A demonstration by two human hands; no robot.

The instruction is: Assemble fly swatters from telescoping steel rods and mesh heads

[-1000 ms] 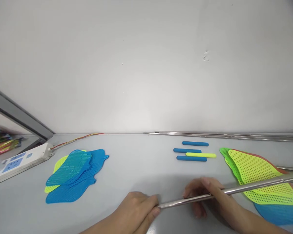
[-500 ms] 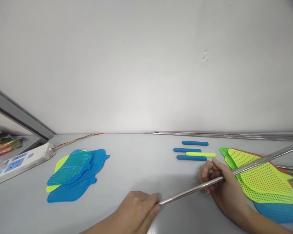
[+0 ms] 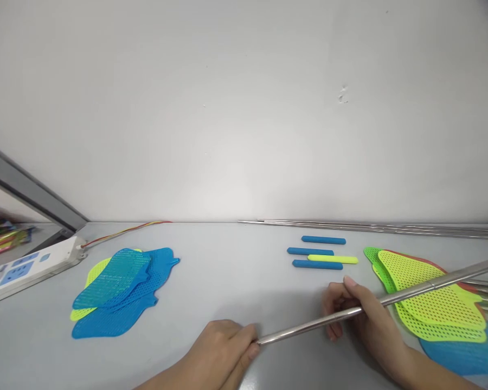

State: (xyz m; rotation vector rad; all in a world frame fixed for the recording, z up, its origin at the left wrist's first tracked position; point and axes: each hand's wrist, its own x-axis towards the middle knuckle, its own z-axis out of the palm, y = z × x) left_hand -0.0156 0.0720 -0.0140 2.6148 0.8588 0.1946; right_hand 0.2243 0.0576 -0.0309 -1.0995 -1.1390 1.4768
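A shiny telescopic metal rod (image 3: pixel 305 327) slants from the lower middle up to the right edge, its sections thickening toward the right. My left hand (image 3: pixel 223 349) pinches the rod's thin left end between thumb and fingers. Farther along, my right hand (image 3: pixel 366 325) has its fingers curled around the rod, which rests across the base of the thumb. Under the rod's right part lie yellow mesh fly swatter heads (image 3: pixel 435 303), overlapping green, red and blue ones. Beyond my right hand, blue handle grips (image 3: pixel 317 265) and a yellow handle grip (image 3: pixel 332 259) lie on the table.
More blue and yellow swatter heads (image 3: pixel 114 322) are piled at the left. A white power strip (image 3: pixel 61 257) and a thin wire (image 3: pixel 126 231) lie behind them. Several thin metal rods (image 3: pixel 370 227) run along the wall. Colourful packages (image 3: pixel 2 233) show at the far left.
Both hands and the rod have shifted slightly left and down. The view has moved a little too. The grip on the rod looks the same.
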